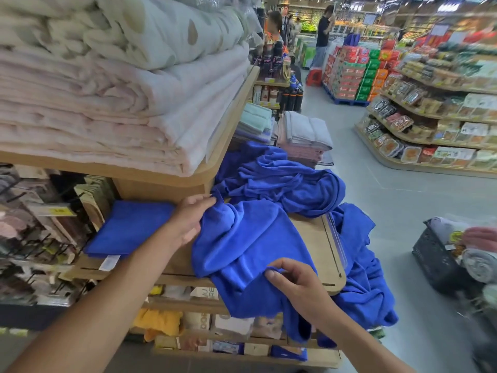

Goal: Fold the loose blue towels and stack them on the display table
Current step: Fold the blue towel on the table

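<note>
— Blue plush cloth in both hands. How is it held?
— The left hand (192,219) pinches a bunched edge of the loose blue towel (250,238) between thumb and fingers, at the towel's far left end. The right hand (293,281) pinches a folded-over edge at the near side, thumb and forefinger closed on it.
— Which way does it run?
— Its long axis goes from the left hand's pinch, up by the shelf post (161,188), diagonally toward the near right, where the cloth spills over the front rim of the display table (314,238) and hangs down.
— And its look?
— Saturated royal blue, soft nap, rumpled, with 1 flap doubled over near the right thumb.
— Around it?
— 1 folded blue towel (129,227) lies flat on the table just left of the left wrist, white tag (109,262) at its near edge. Behind, a heap of more blue towels (282,176) sprawls across the table's far side and drapes off its right edge.
</note>
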`<state>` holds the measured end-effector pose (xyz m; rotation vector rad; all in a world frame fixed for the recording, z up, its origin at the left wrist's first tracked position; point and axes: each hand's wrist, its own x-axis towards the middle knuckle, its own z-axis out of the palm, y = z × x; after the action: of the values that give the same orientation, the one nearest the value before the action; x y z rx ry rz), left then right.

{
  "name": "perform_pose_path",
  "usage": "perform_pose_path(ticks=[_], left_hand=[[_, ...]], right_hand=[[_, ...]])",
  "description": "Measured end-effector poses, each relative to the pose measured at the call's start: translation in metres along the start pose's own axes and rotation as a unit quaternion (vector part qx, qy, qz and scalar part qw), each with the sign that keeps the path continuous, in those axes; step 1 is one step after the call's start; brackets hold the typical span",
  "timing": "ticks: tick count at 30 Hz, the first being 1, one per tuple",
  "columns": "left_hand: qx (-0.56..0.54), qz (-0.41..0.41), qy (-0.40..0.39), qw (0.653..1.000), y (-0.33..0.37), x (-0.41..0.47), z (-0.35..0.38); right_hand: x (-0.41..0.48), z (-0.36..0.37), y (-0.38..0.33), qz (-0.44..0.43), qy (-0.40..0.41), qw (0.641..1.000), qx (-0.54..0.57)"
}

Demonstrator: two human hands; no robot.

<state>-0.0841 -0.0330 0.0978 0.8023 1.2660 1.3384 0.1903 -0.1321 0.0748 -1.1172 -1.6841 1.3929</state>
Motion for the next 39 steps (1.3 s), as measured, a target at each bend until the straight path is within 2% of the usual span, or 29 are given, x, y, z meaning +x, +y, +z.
perform_pose_path(ticks=[4,7,13,16,23,29,32,36,39], left_hand=[[0.073,0.051,-0.005,0.996,-0.006,-0.018,-0.003],[0.094,0.056,-0.006,0.994,-0.009,-0.032,0.000],[0.038,0.025,-0.060,0.997,-0.013,-0.069,0.019],[0.013,0.023,-0.079,0.997,-0.016,-0.084,0.028],[0.017,0.028,-0.097,0.995,-0.013,-0.103,0.037],[0.072,0.128,-0.117,0.982,0.005,-0.116,0.043],[0.111,0.175,-0.130,0.970,0.015,-0.117,0.048],[0.156,0.212,-0.105,0.959,0.027,-0.115,0.057],[0.167,0.238,-0.056,0.955,0.038,-0.113,0.068]], right_hand=[[0.011,0.001,-0.013,-0.023,0.006,1.000,0.003],[0.015,0.003,-0.018,-0.033,0.005,0.999,0.016],[0.025,0.006,-0.033,-0.061,-0.017,0.998,0.003],[0.034,0.007,-0.047,-0.097,0.010,0.995,-0.031],[0.051,0.012,-0.061,-0.111,0.090,0.987,-0.079],[0.056,0.006,-0.066,-0.134,0.136,0.976,-0.108],[0.060,-0.001,-0.073,-0.141,0.129,0.975,-0.112],[0.065,-0.013,-0.083,-0.150,0.104,0.979,-0.090],[0.069,-0.023,-0.091,-0.170,0.074,0.981,-0.050]])
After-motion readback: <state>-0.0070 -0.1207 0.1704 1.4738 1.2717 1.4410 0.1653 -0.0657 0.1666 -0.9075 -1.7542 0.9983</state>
